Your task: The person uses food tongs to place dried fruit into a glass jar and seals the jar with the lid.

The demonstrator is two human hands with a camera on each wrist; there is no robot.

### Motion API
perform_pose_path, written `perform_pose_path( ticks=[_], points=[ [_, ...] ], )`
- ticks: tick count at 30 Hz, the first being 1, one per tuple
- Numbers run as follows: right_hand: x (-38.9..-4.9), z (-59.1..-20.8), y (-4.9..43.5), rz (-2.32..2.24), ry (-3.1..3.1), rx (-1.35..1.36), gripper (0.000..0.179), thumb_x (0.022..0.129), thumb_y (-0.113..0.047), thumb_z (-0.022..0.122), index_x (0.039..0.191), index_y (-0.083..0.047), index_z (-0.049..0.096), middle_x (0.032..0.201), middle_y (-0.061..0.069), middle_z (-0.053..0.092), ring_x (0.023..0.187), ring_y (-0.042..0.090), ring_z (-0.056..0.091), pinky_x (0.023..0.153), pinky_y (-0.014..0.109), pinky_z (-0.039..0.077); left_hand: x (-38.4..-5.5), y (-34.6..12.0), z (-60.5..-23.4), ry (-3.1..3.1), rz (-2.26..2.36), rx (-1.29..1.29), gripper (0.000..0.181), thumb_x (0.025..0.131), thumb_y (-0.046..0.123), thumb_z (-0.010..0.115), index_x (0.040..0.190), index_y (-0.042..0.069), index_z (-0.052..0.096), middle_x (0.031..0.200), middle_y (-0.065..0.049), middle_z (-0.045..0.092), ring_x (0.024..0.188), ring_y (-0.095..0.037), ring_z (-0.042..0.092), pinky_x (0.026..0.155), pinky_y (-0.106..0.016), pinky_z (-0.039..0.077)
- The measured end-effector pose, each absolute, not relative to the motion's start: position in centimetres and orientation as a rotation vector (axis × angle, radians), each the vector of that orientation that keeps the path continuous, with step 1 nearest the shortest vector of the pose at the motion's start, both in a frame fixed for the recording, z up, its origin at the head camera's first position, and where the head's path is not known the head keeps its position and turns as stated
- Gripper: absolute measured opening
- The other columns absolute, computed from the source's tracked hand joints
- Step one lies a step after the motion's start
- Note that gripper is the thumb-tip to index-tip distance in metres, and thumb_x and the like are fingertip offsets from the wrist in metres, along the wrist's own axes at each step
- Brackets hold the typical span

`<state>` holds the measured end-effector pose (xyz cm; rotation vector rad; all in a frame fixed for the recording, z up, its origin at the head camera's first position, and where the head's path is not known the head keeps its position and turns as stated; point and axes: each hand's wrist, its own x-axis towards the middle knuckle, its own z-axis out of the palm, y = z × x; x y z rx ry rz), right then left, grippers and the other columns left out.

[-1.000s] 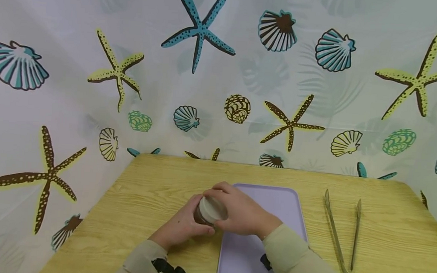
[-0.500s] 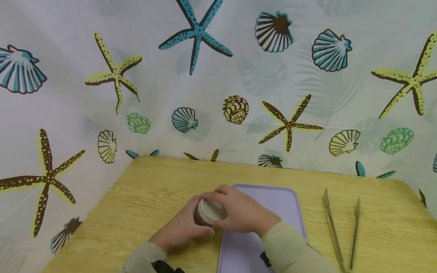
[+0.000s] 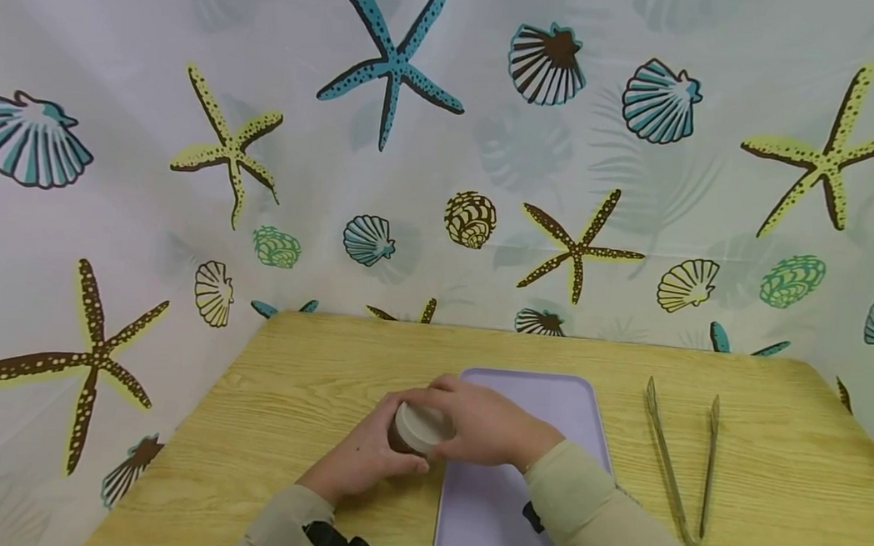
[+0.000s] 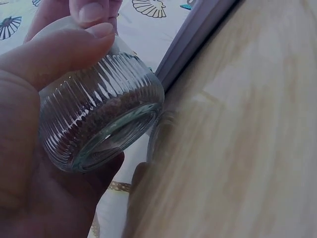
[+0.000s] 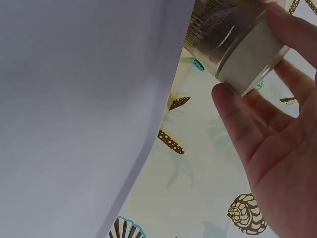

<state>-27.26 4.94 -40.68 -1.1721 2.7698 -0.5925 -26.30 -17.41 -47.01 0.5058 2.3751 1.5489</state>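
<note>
A ribbed glass jar with a pale lid is held between both hands, left of the tray. Reddish-brown contents show through the glass near its base in the left wrist view. My left hand wraps round the jar's body, thumb across its near side. From the right, my right hand grips the lid, thumb and fingers on opposite sides of its rim, as the right wrist view shows for the lid's edge. The jar's base faces the table, with a faint reflection under it.
A lilac rectangular tray lies under my right forearm, its long edge close to the jar. Metal tongs lie spread on the wooden table to the right. A curtain printed with shells and starfish hangs behind the table.
The head view has shifted slightly. Both hands keep their hold on the jar and lid in nearly the same place; the lid's visible face has shifted slightly between the fingers.
</note>
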Motion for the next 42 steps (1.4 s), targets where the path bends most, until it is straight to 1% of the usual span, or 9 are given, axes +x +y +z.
perform_pose_path(
  ticks=[4, 8, 13, 18, 22, 27, 31, 38, 42],
  points=[
    [-27.1, -40.9, 4.7, -0.632, 2.824, -1.013, 0.082, 0.079, -0.062, 0.079, 0.150, -0.035, 0.048, 0.122, -0.003, 0.054, 0.092, 0.013, 0.057, 0.076, 0.032, 0.050, -26.3, -17.4, -47.2, 2.401, 1.547, 0.557, 0.100, 0.076, 0.038, 0.090, 0.155, 0.025, 0.030, 0.143, -0.006, 0.040, 0.120, -0.028, 0.050, 0.099, -0.046, 0.044],
    [-26.9, -41.1, 4.8, -0.615, 2.857, -0.957, 0.089, 0.077, -0.076, 0.069, 0.149, -0.028, 0.049, 0.122, -0.002, 0.054, 0.090, 0.014, 0.056, 0.072, 0.032, 0.050, -26.4, -17.5, -47.3, 2.399, 1.550, 0.581, 0.098, 0.077, 0.039, 0.090, 0.154, 0.027, 0.032, 0.142, -0.005, 0.040, 0.120, -0.027, 0.050, 0.098, -0.046, 0.044],
    [-27.1, -41.0, 5.5, -0.581, 2.780, -1.138, 0.088, 0.085, -0.042, 0.081, 0.159, -0.034, 0.033, 0.150, 0.003, 0.043, 0.122, 0.020, 0.052, 0.091, 0.038, 0.051, -26.4, -17.6, -47.2, 2.387, 1.550, 0.539, 0.099, 0.078, 0.034, 0.089, 0.155, 0.023, 0.029, 0.144, -0.007, 0.042, 0.124, -0.028, 0.049, 0.105, -0.052, 0.038],
    [-27.3, -40.8, 6.0, -0.550, 2.693, -1.323, 0.088, 0.085, -0.007, 0.071, 0.159, -0.036, 0.032, 0.159, 0.007, 0.034, 0.138, 0.028, 0.043, 0.103, 0.042, 0.046, -26.2, -17.7, -47.0, 2.343, 1.577, 0.520, 0.095, 0.079, 0.026, 0.089, 0.154, 0.023, 0.030, 0.143, -0.009, 0.042, 0.124, -0.028, 0.049, 0.105, -0.051, 0.037],
    [-27.2, -40.7, 6.0, -0.535, 2.713, -1.313, 0.083, 0.087, -0.006, 0.070, 0.157, -0.034, 0.037, 0.151, 0.007, 0.043, 0.130, 0.024, 0.050, 0.101, 0.040, 0.048, -26.2, -17.6, -47.0, 2.339, 1.580, 0.543, 0.093, 0.080, 0.025, 0.089, 0.153, 0.023, 0.032, 0.144, -0.009, 0.040, 0.124, -0.028, 0.048, 0.104, -0.049, 0.039],
    [-27.1, -40.5, 5.6, -0.564, 2.762, -1.136, 0.073, 0.089, -0.030, 0.077, 0.154, -0.032, 0.043, 0.130, 0.001, 0.054, 0.103, 0.013, 0.057, 0.086, 0.033, 0.051, -26.5, -17.6, -47.3, 2.368, 1.566, 0.558, 0.098, 0.078, 0.029, 0.090, 0.155, 0.023, 0.030, 0.146, -0.007, 0.040, 0.125, -0.027, 0.048, 0.105, -0.048, 0.039],
    [-26.9, -40.4, 5.5, -0.523, 2.817, -1.064, 0.073, 0.088, -0.047, 0.077, 0.151, -0.025, 0.047, 0.127, 0.001, 0.058, 0.102, 0.013, 0.058, 0.085, 0.034, 0.051, -26.7, -17.8, -47.6, 2.379, 1.563, 0.552, 0.099, 0.076, 0.032, 0.091, 0.155, 0.023, 0.030, 0.146, -0.005, 0.040, 0.127, -0.028, 0.048, 0.106, -0.050, 0.038],
    [-27.0, -40.5, 5.6, -0.503, 2.751, -1.297, 0.083, 0.086, -0.008, 0.072, 0.157, -0.035, 0.037, 0.157, 0.008, 0.037, 0.136, 0.027, 0.046, 0.100, 0.041, 0.048, -26.8, -17.9, -47.5, 2.377, 1.533, 0.550, 0.100, 0.078, 0.031, 0.090, 0.156, 0.022, 0.028, 0.145, -0.007, 0.042, 0.126, -0.028, 0.049, 0.106, -0.051, 0.037],
    [-27.0, -40.5, 5.5, -0.498, 2.696, -1.387, 0.086, 0.084, 0.001, 0.066, 0.157, -0.034, 0.037, 0.157, 0.009, 0.037, 0.133, 0.026, 0.048, 0.099, 0.037, 0.048, -26.7, -17.8, -47.5, 2.369, 1.531, 0.540, 0.098, 0.079, 0.029, 0.089, 0.156, 0.020, 0.028, 0.147, -0.010, 0.040, 0.127, -0.029, 0.048, 0.106, -0.051, 0.038]
  ],
)
